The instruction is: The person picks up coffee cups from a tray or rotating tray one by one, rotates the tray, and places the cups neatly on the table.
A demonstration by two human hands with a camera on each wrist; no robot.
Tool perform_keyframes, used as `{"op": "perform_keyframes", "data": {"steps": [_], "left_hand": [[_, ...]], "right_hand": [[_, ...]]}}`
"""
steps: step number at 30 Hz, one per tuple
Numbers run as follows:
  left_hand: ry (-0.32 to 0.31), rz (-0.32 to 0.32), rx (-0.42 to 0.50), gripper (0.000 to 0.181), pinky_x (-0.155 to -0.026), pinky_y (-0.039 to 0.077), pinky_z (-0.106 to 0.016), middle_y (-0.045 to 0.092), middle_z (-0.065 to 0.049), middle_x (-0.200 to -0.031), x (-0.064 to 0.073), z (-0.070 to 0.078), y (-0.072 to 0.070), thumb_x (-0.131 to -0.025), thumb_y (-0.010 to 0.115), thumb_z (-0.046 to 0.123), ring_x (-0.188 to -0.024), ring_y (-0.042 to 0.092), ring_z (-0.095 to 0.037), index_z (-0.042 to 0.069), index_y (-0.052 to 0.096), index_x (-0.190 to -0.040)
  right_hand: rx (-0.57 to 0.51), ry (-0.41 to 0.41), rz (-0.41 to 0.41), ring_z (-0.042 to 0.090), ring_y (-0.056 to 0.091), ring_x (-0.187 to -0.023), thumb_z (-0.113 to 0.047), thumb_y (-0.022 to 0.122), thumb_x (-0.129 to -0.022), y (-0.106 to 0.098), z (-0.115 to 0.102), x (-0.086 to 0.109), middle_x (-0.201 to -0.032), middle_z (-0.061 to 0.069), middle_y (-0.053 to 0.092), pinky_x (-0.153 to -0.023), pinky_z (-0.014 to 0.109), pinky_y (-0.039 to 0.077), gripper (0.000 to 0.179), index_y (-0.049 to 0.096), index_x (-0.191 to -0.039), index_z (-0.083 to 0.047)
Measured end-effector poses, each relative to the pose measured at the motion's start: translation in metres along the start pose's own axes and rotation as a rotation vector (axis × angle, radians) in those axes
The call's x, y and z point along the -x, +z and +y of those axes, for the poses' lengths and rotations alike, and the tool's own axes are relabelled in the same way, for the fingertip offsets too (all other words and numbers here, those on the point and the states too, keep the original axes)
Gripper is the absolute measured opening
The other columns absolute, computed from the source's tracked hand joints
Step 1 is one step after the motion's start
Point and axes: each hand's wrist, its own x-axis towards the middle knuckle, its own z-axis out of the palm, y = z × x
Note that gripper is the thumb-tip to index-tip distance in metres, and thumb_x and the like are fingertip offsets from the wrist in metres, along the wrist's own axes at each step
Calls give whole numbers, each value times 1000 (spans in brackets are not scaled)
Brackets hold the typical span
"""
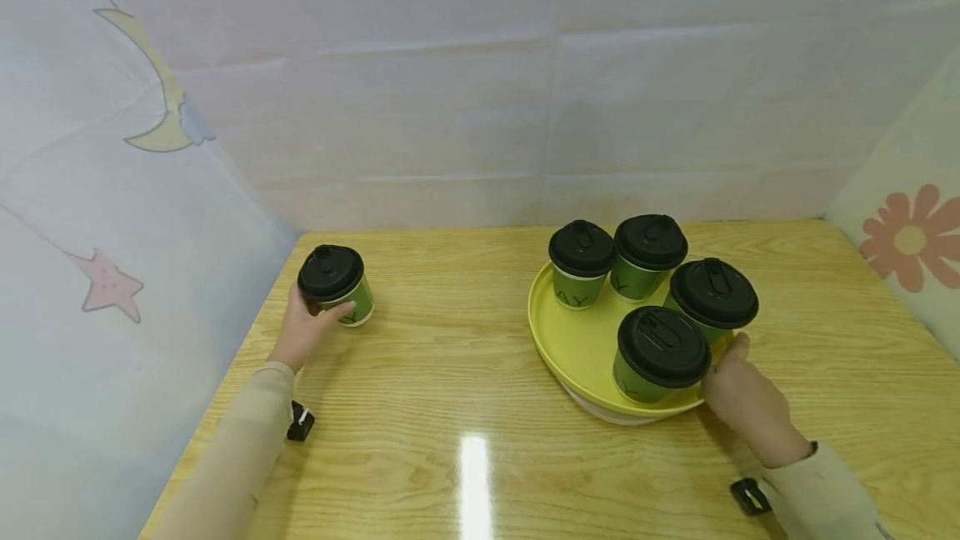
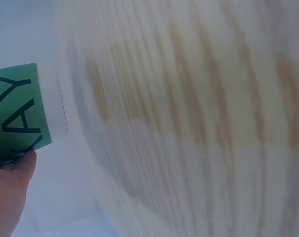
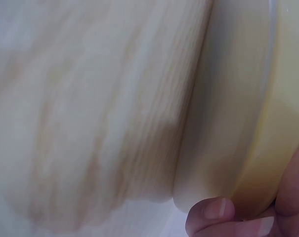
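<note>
At the table's left side, my left hand point(image 1: 303, 330) holds a green paper cup point(image 1: 362, 300) with a black lid, thumb on the near side. The left wrist view shows dark letters on this cup point(image 2: 21, 108) and the thumb at its lower edge; whether its base touches the table I cannot tell. To the right, a round yellow tray point(image 1: 573, 348) carries several matching lidded cups. My right hand point(image 1: 746, 402) grips the tray's right rim. In the right wrist view, fingertips point(image 3: 216, 210) curl at the edge of the yellow rim point(image 3: 282, 103).
A pale base point(image 1: 600, 412) shows beneath the tray. All stands on a wood-grain table point(image 1: 420, 357) with a printed cloth backdrop point(image 1: 450, 90) behind and at both sides. Small black devices point(image 1: 300, 422) sit by both wrists.
</note>
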Motion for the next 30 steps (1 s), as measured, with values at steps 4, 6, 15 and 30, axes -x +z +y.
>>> {"op": "perform_keyframes", "data": {"steps": [4, 6, 15, 30], "left_hand": [[-10, 22, -36, 88, -112, 27, -54, 21, -24, -146, -4, -13, -9, -93, 69, 22, -135, 31, -38, 3, 5, -150], [-11, 27, -57, 87, -111, 28, -55, 22, -24, -145, -4, -17, -12, -92, 69, 24, -134, 32, -39, 2, 7, -149], [51, 12, -53, 83, -109, 31, -54, 31, -22, -146, -12, -24, -26, -92, 70, 17, -133, 34, -39, 5, 14, -153], [47, -80, -71, 83, -107, 32, -58, 31, -22, -148, -35, -28, -57, -94, 68, 17, -129, 39, -31, 9, 13, -156]], "right_hand": [[35, -46, 40, 10, 26, -39, -13, 27, -102, 2, 1, 1, -44, -1, 35, -38, 22, 25, 62, 7, -124, 41], [85, -103, 86, 8, 23, -39, -5, 31, -99, 4, 1, 2, -41, -1, 34, -37, 21, 23, 55, 15, -119, 43], [4, 5, 7, 13, 31, -39, -19, 24, -104, 1, 1, 1, -46, 1, 37, -38, 24, 27, 66, 1, -127, 38], [6, -7, 30, 13, 32, -38, -17, 27, -104, 1, 1, 1, -45, 1, 37, -37, 24, 27, 65, 4, -126, 39]]}}
